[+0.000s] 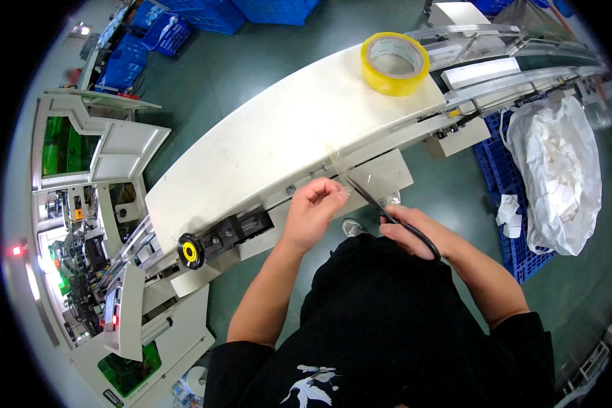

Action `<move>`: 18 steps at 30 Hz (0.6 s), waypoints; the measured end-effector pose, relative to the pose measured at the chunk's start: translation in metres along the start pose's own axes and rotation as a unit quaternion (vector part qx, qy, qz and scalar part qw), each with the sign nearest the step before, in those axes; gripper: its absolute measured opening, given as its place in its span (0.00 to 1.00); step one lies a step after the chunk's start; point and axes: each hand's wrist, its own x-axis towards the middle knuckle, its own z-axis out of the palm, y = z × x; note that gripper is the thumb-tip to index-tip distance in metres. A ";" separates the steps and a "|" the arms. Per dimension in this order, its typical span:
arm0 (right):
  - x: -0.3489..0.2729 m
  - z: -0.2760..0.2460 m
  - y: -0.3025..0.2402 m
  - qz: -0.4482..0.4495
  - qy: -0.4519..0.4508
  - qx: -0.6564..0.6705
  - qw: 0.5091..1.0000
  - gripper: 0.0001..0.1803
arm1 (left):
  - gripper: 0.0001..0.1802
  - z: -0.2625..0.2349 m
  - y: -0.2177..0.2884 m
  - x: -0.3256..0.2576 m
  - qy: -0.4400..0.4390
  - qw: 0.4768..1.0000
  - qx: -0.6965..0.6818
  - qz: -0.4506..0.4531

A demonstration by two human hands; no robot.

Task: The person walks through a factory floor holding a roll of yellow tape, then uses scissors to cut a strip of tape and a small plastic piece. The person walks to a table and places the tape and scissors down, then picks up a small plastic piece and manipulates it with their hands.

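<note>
My right hand (pixel 418 231) is closed round the black handles of a pair of scissors (pixel 372 201). Their narrow blades point up and left, toward the table edge. Close to the blade tips a thin see-through strip (pixel 338 163), looking like clear tape, shows faintly against the edge of the white table (pixel 272 129). With thumb and fingertips pressed together, my left hand (pixel 314 209) pinches at the strip's lower end; what lies between the fingers is mostly hidden. A large roll of yellow-edged packing tape (pixel 385 84) lies flat on the table's far right end.
A conveyor rail (pixel 483 98) runs off to the right. A black-and-yellow knob (pixel 191 251) sticks out under the table's left edge. On the right, a big white sack (pixel 554 177) rests on a blue pallet (pixel 517 262). Machines stand left; blue crates (pixel 167 34) stand behind.
</note>
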 end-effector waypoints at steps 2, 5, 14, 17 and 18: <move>-0.001 -0.002 -0.002 -0.014 -0.011 -0.005 1.000 0.13 | 0.08 -0.004 -0.002 -0.001 -0.015 0.998 0.007 0.054; -0.006 -0.004 -0.003 -0.010 -0.019 0.012 1.000 0.13 | 0.09 -0.004 0.004 -0.004 -0.008 0.995 0.017 0.098; -0.025 -0.012 -0.001 0.073 -0.127 0.039 0.988 0.17 | 0.08 -0.009 0.022 -0.010 -0.026 0.994 0.020 0.102; -0.030 -0.014 -0.003 0.052 -0.150 0.050 0.986 0.18 | 0.08 -0.012 0.024 -0.009 -0.046 0.996 0.015 0.080; -0.032 -0.016 -0.006 0.057 -0.161 0.051 0.984 0.19 | 0.08 -0.012 0.026 -0.009 -0.051 0.996 0.010 0.067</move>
